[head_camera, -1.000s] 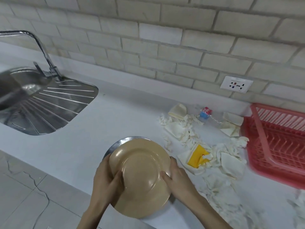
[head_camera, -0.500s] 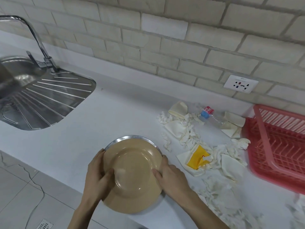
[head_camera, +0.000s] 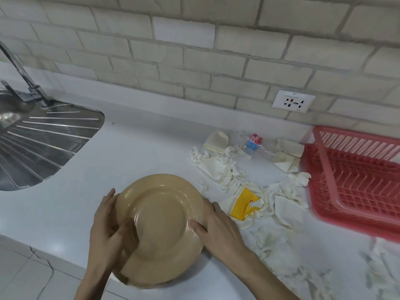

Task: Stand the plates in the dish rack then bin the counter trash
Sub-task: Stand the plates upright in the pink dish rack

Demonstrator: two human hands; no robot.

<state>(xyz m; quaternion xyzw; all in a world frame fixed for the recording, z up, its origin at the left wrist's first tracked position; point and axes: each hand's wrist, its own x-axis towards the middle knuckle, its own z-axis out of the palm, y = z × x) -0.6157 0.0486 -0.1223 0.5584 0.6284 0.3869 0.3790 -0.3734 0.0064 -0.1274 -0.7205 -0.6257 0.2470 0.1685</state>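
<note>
A left hand (head_camera: 106, 232) and right hand (head_camera: 220, 232) grip a round tan plate (head_camera: 161, 219) by opposite rims, thumbs on its face, fingers curled beneath, over the near edge of the white counter (head_camera: 134, 152). Beyond lies crumpled white paper trash (head_camera: 232, 176), then a red plastic dish rack (head_camera: 355, 182).

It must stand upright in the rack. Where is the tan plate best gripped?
By its rim, from left and right at once: the tan plate is broad, round and shallow, so the left hand and right hand pinch opposite edges, thumbs on its face.
</note>
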